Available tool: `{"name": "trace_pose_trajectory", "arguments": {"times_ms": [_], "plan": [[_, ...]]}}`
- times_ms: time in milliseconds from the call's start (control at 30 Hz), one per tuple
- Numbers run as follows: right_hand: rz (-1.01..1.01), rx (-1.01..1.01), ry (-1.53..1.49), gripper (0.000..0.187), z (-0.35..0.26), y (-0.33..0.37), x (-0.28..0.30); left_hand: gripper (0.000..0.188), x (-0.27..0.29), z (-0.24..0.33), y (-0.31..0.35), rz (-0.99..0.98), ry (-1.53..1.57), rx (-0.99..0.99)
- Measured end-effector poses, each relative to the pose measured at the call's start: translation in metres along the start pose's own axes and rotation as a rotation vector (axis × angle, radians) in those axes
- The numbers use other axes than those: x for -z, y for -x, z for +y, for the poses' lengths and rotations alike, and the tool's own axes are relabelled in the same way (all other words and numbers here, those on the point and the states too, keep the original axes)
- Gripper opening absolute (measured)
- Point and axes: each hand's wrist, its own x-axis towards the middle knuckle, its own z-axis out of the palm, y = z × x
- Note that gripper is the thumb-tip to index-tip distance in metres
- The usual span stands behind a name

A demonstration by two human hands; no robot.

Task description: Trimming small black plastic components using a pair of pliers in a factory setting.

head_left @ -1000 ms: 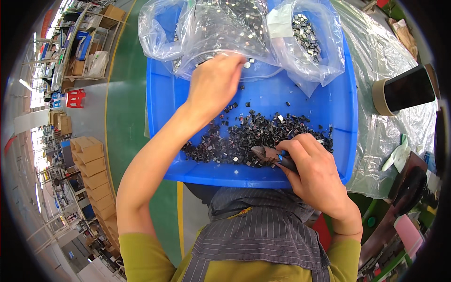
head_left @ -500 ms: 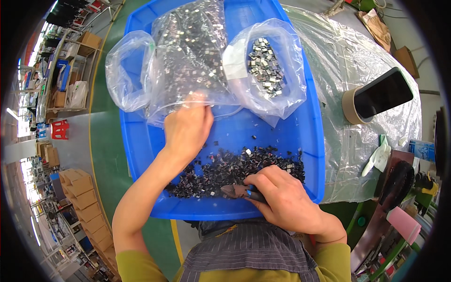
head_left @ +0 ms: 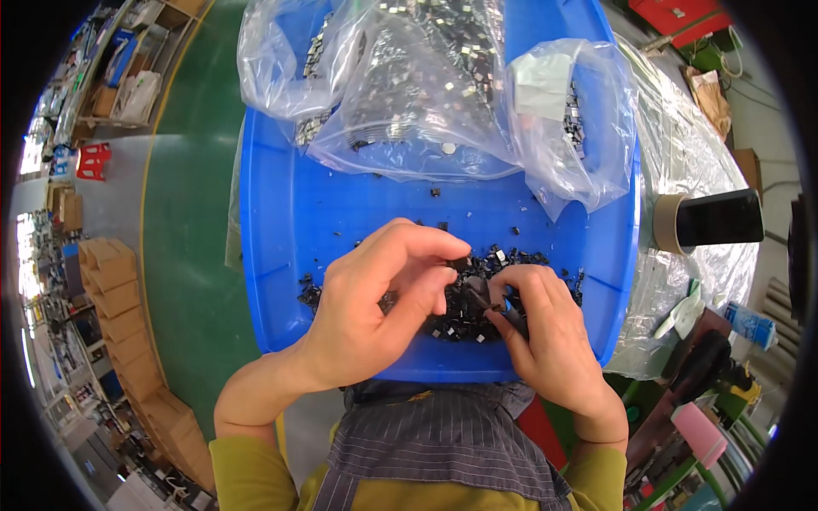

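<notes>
My right hand (head_left: pixel 550 328) is closed round the dark handles of small cutting pliers (head_left: pixel 479 294), whose jaws point left over a heap of small black pieces (head_left: pixel 464 328). Beside the jaws hovers my left hand (head_left: pixel 366 302), its thumb and index fingertip apart and nothing visible between them; its other fingers curl beneath, partly hidden. The heap lies along the near side of a blue plastic tray (head_left: pixel 358 200). Farther back in the tray sits a large clear plastic bag (head_left: pixel 417 115) of small shiny metal-and-black parts, between a left clear bag (head_left: pixel 264 81) and a right clear bag (head_left: pixel 609 85).
Right of the tray, clear sheeting (head_left: pixel 635 328) covers the table. On it a phone (head_left: pixel 724 220) leans in a tape roll (head_left: pixel 667 223), with a white glove-like item (head_left: pixel 682 315) nearer. Cardboard boxes (head_left: pixel 119 307) stand on the floor at left, with a red stool (head_left: pixel 92 162) beyond.
My left hand has let go of the clear bag's edge and come back beside the pliers. The pliers' jaws have lifted and turned. The whole view has shifted, so the tray sits farther right.
</notes>
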Motion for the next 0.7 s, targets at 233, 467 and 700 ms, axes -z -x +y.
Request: {"name": "trace_pose_trajectory", "arguments": {"times_ms": [233,467,700], "plan": [[0.005,0.047,-0.083,0.039,-0.004,-0.004,-0.01,0.031,-0.003,-0.005,0.008,0.022,-0.145,-0.148],[-0.089,-0.144,-0.239,0.036,-0.011,-0.005,-0.006,0.035,-0.006,-0.006,0.007,0.045,-0.173,-0.241],[-0.094,-0.146,-0.232,0.037,-0.009,-0.004,-0.004,0.035,-0.011,-0.006,0.005,0.052,-0.153,-0.24]]}}
